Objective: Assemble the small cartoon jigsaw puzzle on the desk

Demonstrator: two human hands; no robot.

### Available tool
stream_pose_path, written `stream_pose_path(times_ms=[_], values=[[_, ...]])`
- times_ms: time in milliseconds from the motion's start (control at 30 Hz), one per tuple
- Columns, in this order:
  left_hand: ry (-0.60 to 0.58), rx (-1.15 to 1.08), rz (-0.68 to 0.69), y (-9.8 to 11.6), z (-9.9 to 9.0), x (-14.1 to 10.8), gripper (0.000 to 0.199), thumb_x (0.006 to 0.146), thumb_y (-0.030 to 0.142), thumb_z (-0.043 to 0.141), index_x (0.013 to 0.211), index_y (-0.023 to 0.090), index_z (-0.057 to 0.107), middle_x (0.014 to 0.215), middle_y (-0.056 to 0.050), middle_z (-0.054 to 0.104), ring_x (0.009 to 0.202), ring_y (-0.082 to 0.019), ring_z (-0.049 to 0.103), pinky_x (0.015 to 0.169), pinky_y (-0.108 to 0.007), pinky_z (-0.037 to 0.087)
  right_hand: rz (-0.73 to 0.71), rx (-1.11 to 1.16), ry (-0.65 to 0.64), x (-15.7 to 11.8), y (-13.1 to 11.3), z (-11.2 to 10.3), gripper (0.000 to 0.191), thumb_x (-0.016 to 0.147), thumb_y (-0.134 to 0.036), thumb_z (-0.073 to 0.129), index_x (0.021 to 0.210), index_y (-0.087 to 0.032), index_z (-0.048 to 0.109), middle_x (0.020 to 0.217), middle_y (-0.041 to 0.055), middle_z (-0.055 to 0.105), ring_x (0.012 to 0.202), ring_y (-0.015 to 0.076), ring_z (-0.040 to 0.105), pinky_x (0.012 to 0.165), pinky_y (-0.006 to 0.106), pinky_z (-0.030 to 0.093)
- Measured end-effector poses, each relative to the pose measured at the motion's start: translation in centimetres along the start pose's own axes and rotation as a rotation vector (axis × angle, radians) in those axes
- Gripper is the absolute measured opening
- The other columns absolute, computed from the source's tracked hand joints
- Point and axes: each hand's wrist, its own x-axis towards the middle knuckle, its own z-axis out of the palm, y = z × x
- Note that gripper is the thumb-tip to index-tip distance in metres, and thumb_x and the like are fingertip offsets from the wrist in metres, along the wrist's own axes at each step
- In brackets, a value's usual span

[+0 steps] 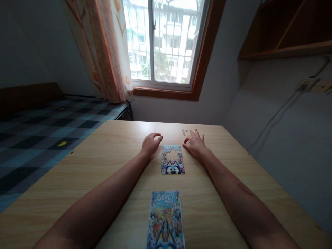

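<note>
A partly assembled jigsaw puzzle [173,168] lies flat on the wooden table, with a gap in its upper middle. Left of its top edge is my left hand [152,143], fingers curved and thumb apart from them, holding nothing. My right hand [194,142] is just right of the puzzle's top corner; its thumb and index finger pinch a small puzzle piece [188,141], while the other fingers spread. Several loose pieces [184,132] lie beyond that hand. Nearer to me rests a colourful Bluey picture sheet or box [166,219].
The wooden table [116,193] reaches toward a window [166,45] with a curtain [106,52] at its left. A bed with a checked cover [52,128] stands left. A shelf [285,50] and a cable are on the right wall.
</note>
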Motion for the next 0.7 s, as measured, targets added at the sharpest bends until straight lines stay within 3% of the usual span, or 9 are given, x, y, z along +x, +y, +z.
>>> stream_pose_path(times_ms=[267,533,700], values=[[-0.007,-0.01,-0.004,0.04,0.04,-0.07,0.037,0.092,0.046,0.054,0.106,0.018,0.075,0.12,-0.011,0.072,0.117,-0.03,0.063,0.106,-0.046,0.046,0.003,-0.005,-0.013,-0.18,-0.14,-0.43,0.02,0.085,-0.038,0.069,0.096,-0.025,0.079,0.163,0.0078,0.033,0.156,0.0386,0.007,0.119,0.069,0.001],[-0.013,0.003,0.0,0.29,0.36,-0.12,0.036,0.093,0.043,0.054,0.106,0.017,0.075,0.118,-0.011,0.073,0.114,-0.029,0.064,0.106,-0.044,0.047,0.03,-0.013,-0.077,0.01,0.51,-0.64,0.023,0.084,-0.037,0.071,0.1,-0.022,0.078,0.161,0.0114,0.036,0.155,0.0385,0.01,0.119,0.069,0.002],[-0.006,-0.013,0.011,0.19,0.32,-0.22,0.036,0.094,0.042,0.054,0.107,0.017,0.075,0.118,-0.011,0.073,0.114,-0.028,0.064,0.105,-0.043,0.048,0.039,-0.036,-0.045,-0.03,0.37,-0.95,0.023,0.083,-0.041,0.074,0.094,-0.022,0.079,0.162,0.0107,0.035,0.155,0.0391,0.009,0.12,0.068,0.001]])
